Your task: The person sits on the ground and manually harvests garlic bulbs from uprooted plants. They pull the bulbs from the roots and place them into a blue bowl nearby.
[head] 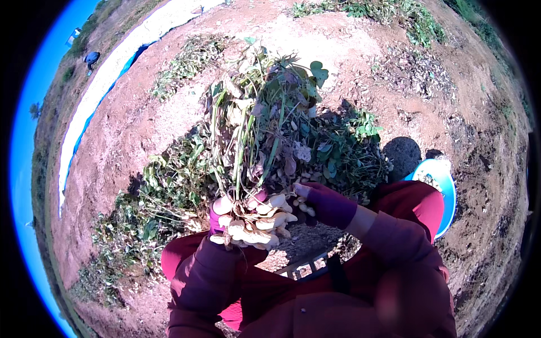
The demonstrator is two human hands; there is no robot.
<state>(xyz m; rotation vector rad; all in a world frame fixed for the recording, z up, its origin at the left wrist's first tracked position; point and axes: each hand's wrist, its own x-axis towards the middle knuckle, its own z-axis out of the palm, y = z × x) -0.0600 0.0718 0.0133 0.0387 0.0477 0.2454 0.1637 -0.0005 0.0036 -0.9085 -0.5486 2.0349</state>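
Observation:
An uprooted peanut plant [245, 143] stands tilted before me, its stems up and its roots toward me. My left hand [217, 217], in a purple fingerless glove, grips it at the stem base. Pale peanut pods [258, 228] hang in a thick cluster from the roots, covering part of that hand. My right hand [331, 205], gloved alike, is just right of the cluster, fingers closed around a few loose-looking pods [305, 207]. Whether these are still attached to roots is hard to see.
More peanut plants [169, 177] lie heaped on the soil ahead and left. By my right knee stands a blue basin [448, 198] holding some pods. A slatted crate or stool [302, 268] shows between my legs. A long white sheet [101, 72] and a distant person [91, 58] are far left.

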